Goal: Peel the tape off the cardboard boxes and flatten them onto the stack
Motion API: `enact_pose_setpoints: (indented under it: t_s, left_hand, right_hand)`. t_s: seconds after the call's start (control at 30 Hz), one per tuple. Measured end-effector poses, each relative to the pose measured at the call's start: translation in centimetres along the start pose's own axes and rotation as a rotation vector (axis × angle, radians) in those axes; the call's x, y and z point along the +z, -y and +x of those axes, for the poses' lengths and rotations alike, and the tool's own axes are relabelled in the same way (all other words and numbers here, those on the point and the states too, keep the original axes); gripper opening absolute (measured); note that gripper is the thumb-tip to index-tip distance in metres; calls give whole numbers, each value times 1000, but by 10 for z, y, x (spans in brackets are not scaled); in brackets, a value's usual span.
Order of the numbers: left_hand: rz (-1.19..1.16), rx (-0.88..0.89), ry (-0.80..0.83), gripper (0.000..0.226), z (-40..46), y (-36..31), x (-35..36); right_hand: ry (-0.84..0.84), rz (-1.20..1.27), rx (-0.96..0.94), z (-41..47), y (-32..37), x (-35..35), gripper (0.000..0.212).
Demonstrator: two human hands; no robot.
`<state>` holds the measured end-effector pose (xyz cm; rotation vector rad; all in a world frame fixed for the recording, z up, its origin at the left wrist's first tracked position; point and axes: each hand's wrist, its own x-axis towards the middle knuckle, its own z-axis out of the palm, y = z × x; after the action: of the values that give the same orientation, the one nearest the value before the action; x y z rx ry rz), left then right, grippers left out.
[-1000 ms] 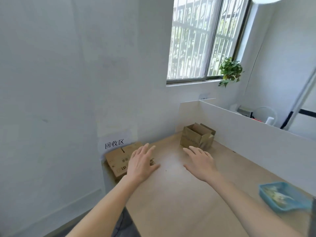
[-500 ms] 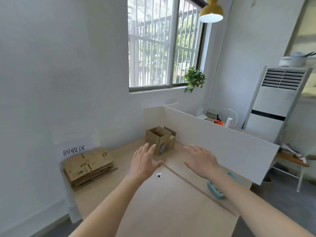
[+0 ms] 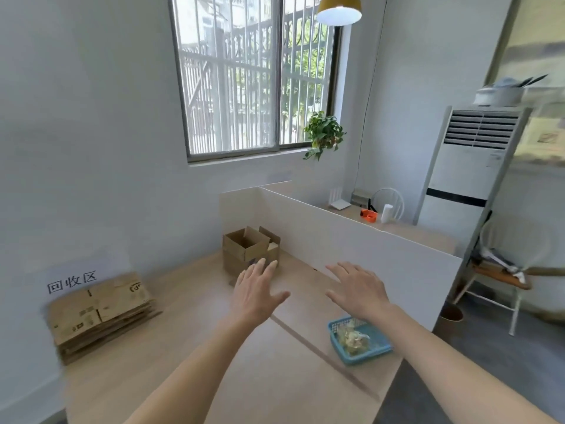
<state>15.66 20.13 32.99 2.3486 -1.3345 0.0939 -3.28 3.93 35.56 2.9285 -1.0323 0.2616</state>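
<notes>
Over the middle of the desk point(image 3: 189, 356), both of your hands hang empty: the left hand point(image 3: 256, 296) and the right hand point(image 3: 356, 290) each have the fingers straight and spread, palms down, so neither grip is clamped on anything. Your left fingertips sit in front of the box point(image 3: 249, 249) in this view, though whether they touch it cannot be told; your right hand is beside it and apart, near the white divider point(image 3: 351, 249). That box stands upright at the far corner of the desk, against the divider, with its top flaps open; a second box seems to sit just behind it, but that is hard to tell. No tape can be made out on it from here. Below your right wrist lies a blue basket point(image 3: 367, 351) holding crumpled clear scraps, which I judge to be tape already peeled. Well to your left, against the wall under a paper sign point(image 3: 72, 281), a stack point(image 3: 101, 316) of flattened cardboard lies several layers deep, so a good part of the job looks done. What is left, as far as can be seen, is the standing box or boxes: check for tape, strip it, collapse the walls, and carry the flat piece across to the stack.
</notes>
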Motion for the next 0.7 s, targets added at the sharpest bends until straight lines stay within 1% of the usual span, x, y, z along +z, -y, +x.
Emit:
enact_pose_setpoints:
  t_s: [0.13, 0.27, 0.4, 0.57, 0.7]
  left_hand:
    - [30, -15, -2, 84, 61, -1, 29]
    - [-12, -73, -23, 83, 117, -4, 50]
    - [-4, -100, -5, 83, 157, 0, 72]
    - [3, -180, -2, 82, 192, 36, 100]
    - [12, -277, 21, 82, 218, 78, 128]
  right_hand:
    - [18, -26, -18, 53, -35, 4, 66]
    - [-10, -18, -35, 106, -63, 3, 66]
    - [-8, 2, -51, 157, -83, 14, 65]
    - [70, 57, -89, 225, -83, 66, 65]
    - [145, 90, -170, 283, -68, 119, 66]
